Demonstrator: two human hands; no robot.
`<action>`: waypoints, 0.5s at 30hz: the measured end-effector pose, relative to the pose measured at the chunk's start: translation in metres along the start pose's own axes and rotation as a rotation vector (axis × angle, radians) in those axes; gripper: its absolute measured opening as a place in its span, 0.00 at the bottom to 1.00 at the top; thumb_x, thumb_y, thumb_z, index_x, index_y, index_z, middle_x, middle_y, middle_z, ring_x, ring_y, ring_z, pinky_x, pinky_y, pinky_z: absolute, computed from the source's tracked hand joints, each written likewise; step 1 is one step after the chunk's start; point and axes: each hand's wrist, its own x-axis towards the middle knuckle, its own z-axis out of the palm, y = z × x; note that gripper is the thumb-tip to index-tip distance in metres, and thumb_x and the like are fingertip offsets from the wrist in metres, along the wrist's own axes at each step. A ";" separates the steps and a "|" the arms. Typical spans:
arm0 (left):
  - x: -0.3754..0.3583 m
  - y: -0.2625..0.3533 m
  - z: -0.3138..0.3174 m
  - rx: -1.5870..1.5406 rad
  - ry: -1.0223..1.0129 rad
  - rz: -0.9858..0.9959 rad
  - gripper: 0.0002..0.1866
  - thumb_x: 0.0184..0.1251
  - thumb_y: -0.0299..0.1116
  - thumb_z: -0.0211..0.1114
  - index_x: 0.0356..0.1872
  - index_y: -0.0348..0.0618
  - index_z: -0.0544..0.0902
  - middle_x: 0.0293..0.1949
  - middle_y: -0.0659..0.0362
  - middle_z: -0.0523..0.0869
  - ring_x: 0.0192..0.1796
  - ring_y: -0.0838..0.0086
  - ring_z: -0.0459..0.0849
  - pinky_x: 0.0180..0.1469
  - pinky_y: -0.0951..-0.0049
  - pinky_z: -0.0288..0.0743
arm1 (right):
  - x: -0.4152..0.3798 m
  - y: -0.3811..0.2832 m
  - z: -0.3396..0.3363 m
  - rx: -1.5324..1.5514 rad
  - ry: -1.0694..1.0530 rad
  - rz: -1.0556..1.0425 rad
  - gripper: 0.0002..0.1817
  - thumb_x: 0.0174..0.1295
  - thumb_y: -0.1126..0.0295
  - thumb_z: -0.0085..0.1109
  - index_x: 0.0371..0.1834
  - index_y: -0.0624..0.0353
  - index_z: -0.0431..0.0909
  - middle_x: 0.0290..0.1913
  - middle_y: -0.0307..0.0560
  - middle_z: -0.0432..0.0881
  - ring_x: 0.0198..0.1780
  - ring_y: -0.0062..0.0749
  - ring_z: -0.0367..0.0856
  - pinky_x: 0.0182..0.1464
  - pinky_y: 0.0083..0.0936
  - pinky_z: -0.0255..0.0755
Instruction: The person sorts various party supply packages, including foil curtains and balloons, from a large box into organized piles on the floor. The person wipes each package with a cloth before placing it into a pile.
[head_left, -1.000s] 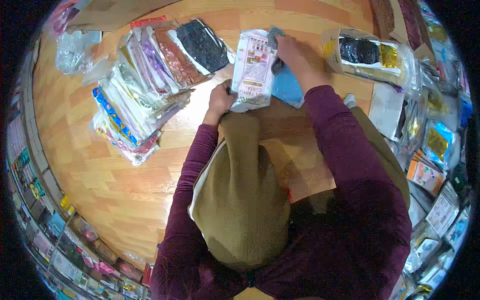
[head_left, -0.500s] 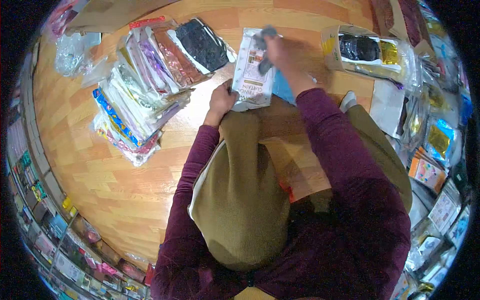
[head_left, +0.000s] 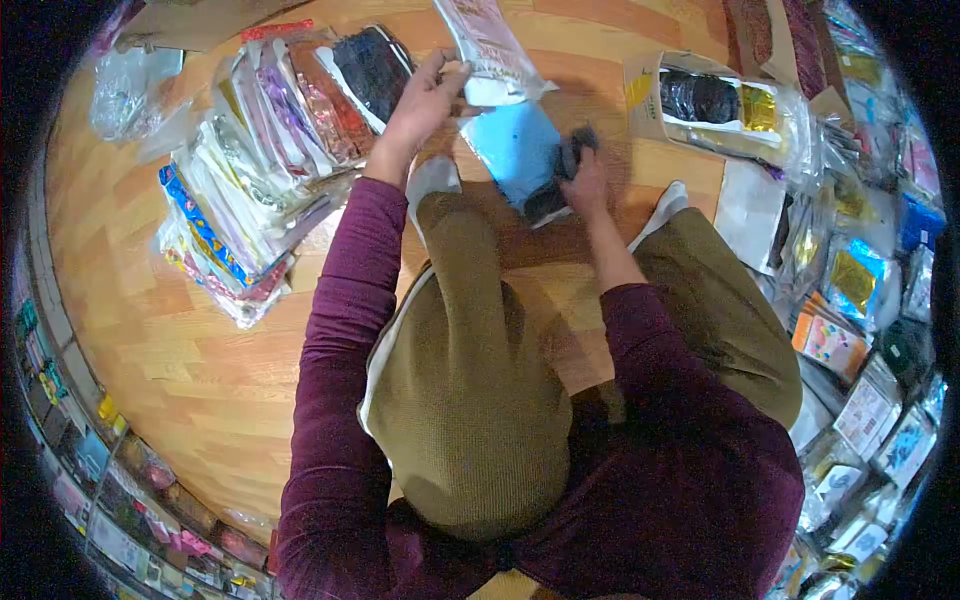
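Observation:
My left hand is at the lower left edge of a white printed package, its fingers closed on that edge. Below the package lies a light blue package on the wooden floor, with a black part at its lower end. My right hand is just to the right of the blue package, closed round a dark grey object whose exact kind I cannot make out.
Overlapping plastic-wrapped packages lie at the left, with crumpled clear plastic beyond. At the right stands an open box beside packets with black and gold contents. More packets cover the right side. Stocked shelving is at lower left.
The white package has moved up and away with my left hand, uncovering more of the blue package. My right hand has come down to the blue package's right side, still holding the dark grey object.

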 end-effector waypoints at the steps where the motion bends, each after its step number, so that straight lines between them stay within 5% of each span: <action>1: 0.002 -0.014 -0.003 0.002 0.000 0.003 0.14 0.64 0.37 0.55 0.47 0.41 0.70 0.38 0.60 0.77 0.38 0.77 0.74 0.43 0.78 0.70 | -0.009 -0.011 0.002 -0.080 0.051 0.044 0.26 0.41 0.67 0.65 0.45 0.62 0.68 0.38 0.62 0.77 0.43 0.56 0.74 0.44 0.42 0.68; 3: 0.006 -0.062 -0.011 0.143 0.221 -0.054 0.17 0.61 0.35 0.57 0.47 0.34 0.70 0.37 0.52 0.78 0.35 0.74 0.76 0.37 0.75 0.71 | -0.016 -0.034 -0.004 -0.017 -0.030 0.116 0.27 0.41 0.67 0.64 0.46 0.62 0.67 0.39 0.62 0.76 0.44 0.57 0.74 0.44 0.43 0.68; 5: -0.016 -0.075 -0.007 0.355 0.236 -0.204 0.21 0.61 0.36 0.57 0.50 0.32 0.67 0.42 0.48 0.76 0.40 0.70 0.76 0.41 0.74 0.71 | -0.015 -0.054 -0.014 0.043 -0.117 0.197 0.28 0.41 0.67 0.64 0.47 0.63 0.66 0.39 0.62 0.76 0.45 0.58 0.73 0.45 0.43 0.68; 9: -0.045 -0.100 0.006 0.290 0.239 -0.239 0.24 0.60 0.35 0.58 0.51 0.26 0.65 0.46 0.47 0.75 0.47 0.68 0.73 0.48 0.75 0.68 | -0.014 -0.051 -0.002 0.263 -0.185 0.255 0.26 0.39 0.67 0.65 0.44 0.64 0.69 0.37 0.59 0.78 0.42 0.54 0.75 0.45 0.39 0.69; 13: -0.041 -0.083 0.008 0.239 0.020 -0.241 0.23 0.61 0.36 0.58 0.51 0.28 0.67 0.48 0.47 0.74 0.49 0.68 0.73 0.52 0.73 0.66 | -0.006 -0.045 0.027 0.541 -0.362 0.307 0.26 0.38 0.66 0.66 0.43 0.64 0.71 0.37 0.53 0.79 0.41 0.46 0.77 0.46 0.35 0.69; 15: -0.030 -0.105 0.002 0.378 -0.220 -0.266 0.27 0.63 0.38 0.55 0.60 0.35 0.62 0.57 0.51 0.69 0.59 0.68 0.66 0.60 0.75 0.59 | -0.016 -0.058 0.022 0.611 -0.297 0.222 0.27 0.38 0.66 0.67 0.44 0.63 0.70 0.38 0.52 0.78 0.42 0.43 0.76 0.47 0.34 0.68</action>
